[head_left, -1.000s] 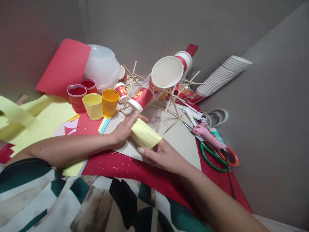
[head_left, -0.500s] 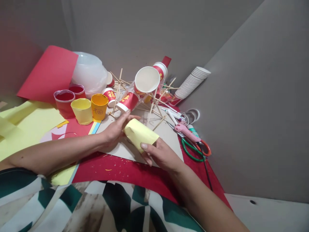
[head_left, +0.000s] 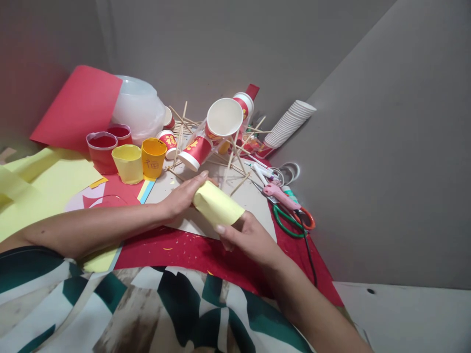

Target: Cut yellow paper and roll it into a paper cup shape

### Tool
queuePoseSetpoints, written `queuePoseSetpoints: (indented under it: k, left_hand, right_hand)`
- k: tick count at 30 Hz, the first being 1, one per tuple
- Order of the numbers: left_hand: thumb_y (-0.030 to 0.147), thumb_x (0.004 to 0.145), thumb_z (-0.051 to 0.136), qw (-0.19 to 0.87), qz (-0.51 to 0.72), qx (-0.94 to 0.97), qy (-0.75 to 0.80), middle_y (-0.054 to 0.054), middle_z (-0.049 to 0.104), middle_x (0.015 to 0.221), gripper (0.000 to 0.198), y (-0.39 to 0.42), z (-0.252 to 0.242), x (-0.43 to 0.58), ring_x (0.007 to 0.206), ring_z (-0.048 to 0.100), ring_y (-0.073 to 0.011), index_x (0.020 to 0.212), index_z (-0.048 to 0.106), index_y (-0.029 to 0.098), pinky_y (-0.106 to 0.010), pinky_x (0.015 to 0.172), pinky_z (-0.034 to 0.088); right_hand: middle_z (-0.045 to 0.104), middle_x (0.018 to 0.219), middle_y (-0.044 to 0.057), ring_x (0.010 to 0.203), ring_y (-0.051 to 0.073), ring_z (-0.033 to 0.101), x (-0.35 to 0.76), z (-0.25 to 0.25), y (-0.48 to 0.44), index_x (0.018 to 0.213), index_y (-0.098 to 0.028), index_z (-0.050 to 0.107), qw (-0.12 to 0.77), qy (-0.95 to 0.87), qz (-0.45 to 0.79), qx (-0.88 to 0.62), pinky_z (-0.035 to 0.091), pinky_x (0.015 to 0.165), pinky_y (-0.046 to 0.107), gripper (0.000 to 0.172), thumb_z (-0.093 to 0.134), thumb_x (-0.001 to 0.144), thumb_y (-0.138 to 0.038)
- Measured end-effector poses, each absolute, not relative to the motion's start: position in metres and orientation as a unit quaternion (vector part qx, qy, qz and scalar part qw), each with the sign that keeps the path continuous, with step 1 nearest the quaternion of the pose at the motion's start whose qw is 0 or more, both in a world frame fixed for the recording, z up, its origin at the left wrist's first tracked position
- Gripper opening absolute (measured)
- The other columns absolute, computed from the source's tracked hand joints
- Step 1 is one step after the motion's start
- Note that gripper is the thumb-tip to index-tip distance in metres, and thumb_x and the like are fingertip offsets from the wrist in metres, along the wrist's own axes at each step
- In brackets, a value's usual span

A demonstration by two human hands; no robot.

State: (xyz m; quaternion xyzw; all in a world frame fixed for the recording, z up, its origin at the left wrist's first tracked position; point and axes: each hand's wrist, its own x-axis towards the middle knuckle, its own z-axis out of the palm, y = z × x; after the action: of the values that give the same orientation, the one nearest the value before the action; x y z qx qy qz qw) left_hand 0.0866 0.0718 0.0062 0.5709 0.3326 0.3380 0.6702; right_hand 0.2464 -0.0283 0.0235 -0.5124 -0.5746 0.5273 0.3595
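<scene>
A yellow paper-wrapped cup (head_left: pixel 218 203) lies tilted on its side between my two hands, above the pale board (head_left: pixel 176 221). My right hand (head_left: pixel 245 235) grips its wider end, the thumb outside and some fingers hidden in the opening. At the narrower end, my left hand (head_left: pixel 186 196) cradles the cup, its palm and fingers against the base and far side. Just beyond my left hand, a red and white paper cup (head_left: pixel 196 151) forms part of a structure of cups joined with thin wooden sticks (head_left: pixel 235 156).
A yellow cup (head_left: pixel 127 169), an orange cup (head_left: pixel 153 164) and red cups (head_left: pixel 102 154) stand left. Behind them are red paper (head_left: pixel 75 108) and a translucent bowl (head_left: pixel 138 105). Scissors (head_left: pixel 289 223), a pink glue gun (head_left: pixel 281 195) and stacked white cups (head_left: pixel 292 122) lie right, near the grey wall (head_left: pixel 386 147).
The yellow cup has turned slightly in my hands. My left hand has slid a little up and round its base, the fingers now closer together. The view has shifted slightly.
</scene>
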Motion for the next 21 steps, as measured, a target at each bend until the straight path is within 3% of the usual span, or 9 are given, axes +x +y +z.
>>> queuePoseSetpoints:
  k: [4, 9, 16, 21]
  left_hand:
    - [0.065, 0.087, 0.051, 0.732, 0.322, 0.507, 0.320, -0.002, 0.065, 0.079, 0.050, 0.068, 0.002, 0.091, 0.071, 0.057, -0.0177, 0.097, 0.070, 0.020, -0.026, 0.058, 0.042]
    - [0.067, 0.087, 0.049, 0.755, 0.327, 0.473, 0.314, -0.002, 0.065, 0.073, 0.051, 0.064, -0.005, 0.094, 0.066, 0.057, -0.0171, 0.089, 0.068, 0.019, -0.026, 0.059, 0.041]
    - [0.069, 0.086, 0.047, 0.744, 0.300, 0.500, 0.328, -0.002, 0.065, 0.074, 0.055, 0.063, -0.008, 0.094, 0.067, 0.056, -0.0180, 0.091, 0.068, 0.019, -0.028, 0.062, 0.039]
    - [0.069, 0.084, 0.051, 0.733, 0.294, 0.511, 0.341, -0.003, 0.066, 0.076, 0.054, 0.062, -0.010, 0.094, 0.072, 0.056, -0.0194, 0.091, 0.068, 0.017, -0.030, 0.067, 0.039]
  right_hand:
    - [0.065, 0.077, 0.002, 0.071, 0.016, 0.059, 0.245, 0.025, -0.035, 0.094, -0.016, 0.065, 0.347, -0.648, 0.401, -0.547, 0.049, 0.065, 0.028, 0.026, 0.070, 0.083, -0.038]
    - [0.057, 0.050, -0.004, 0.042, 0.009, 0.049, 0.245, 0.024, -0.039, 0.088, -0.015, 0.059, 0.305, -0.557, 0.573, -0.518, 0.040, 0.045, 0.021, 0.033, 0.061, 0.090, -0.048]
    - [0.068, 0.058, 0.002, 0.037, 0.006, 0.048, 0.250, 0.013, -0.042, 0.090, -0.013, 0.059, 0.304, -0.498, 0.659, -0.475, 0.034, 0.040, 0.018, 0.043, 0.059, 0.090, -0.056]
    - [0.061, 0.049, -0.001, 0.036, 0.007, 0.047, 0.251, 0.002, -0.038, 0.077, -0.014, 0.056, 0.307, -0.492, 0.660, -0.477, 0.032, 0.039, 0.019, 0.046, 0.060, 0.087, -0.060]
